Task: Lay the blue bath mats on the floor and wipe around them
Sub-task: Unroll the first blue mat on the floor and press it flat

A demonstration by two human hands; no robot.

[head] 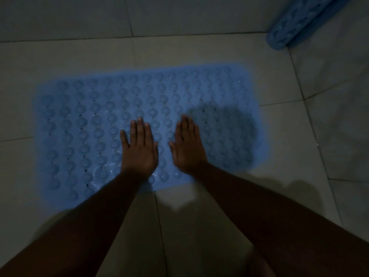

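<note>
The first blue mat (pixel 89 124) lay flat on the tiled floor (pixel 199 216); left hand (pixel 139 148) and right hand (pixel 188 146) pressed it, palms spread, holding nothing. Next probably came the second mat (pixel 295 23), leaning far right.

One blue bath mat (pixel 139 100) lies spread flat on the tiled floor, long side running left to right, slightly skewed to the tile joints; its surface carries rows of round raised bumps with small holes between them; corners are rounded; a dark shadow covers its right portion; a second blue mat (pixel 295 23), rolled or folded, stands tilted at upper right, well apart from the first.
</note>
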